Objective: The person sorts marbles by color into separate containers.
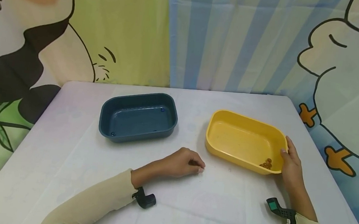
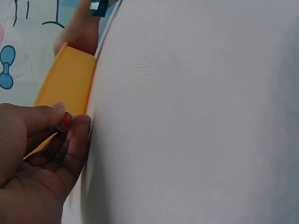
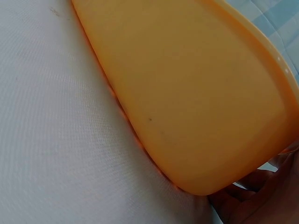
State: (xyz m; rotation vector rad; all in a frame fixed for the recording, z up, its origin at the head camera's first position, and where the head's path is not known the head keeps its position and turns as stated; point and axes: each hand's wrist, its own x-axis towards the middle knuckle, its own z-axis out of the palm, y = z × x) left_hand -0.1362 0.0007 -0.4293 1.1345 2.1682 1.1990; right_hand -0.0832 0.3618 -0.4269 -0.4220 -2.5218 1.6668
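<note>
My left hand (image 1: 179, 162) is over the white table in front of the yellow tray. Its thumb and fingertips pinch a small reddish-orange piece (image 2: 66, 122), mostly covered by the fingers, so its kind is unclear. My right hand (image 1: 292, 168) grips the right end of the yellow tray (image 1: 238, 135), thumb over the rim. Several small brown ring-like pieces (image 1: 267, 164) lie together in the tray's near right corner. In the right wrist view, the tray's outer side (image 3: 187, 102) fills much of the picture, with the right hand (image 3: 266, 196) at its end.
A dark blue tray (image 1: 138, 121) stands at the back left, with a few small dark blue pieces (image 1: 162, 109) in its corners. A white cloth covers the table (image 1: 190, 212). Behind it hangs a cartoon-printed curtain (image 1: 135, 33).
</note>
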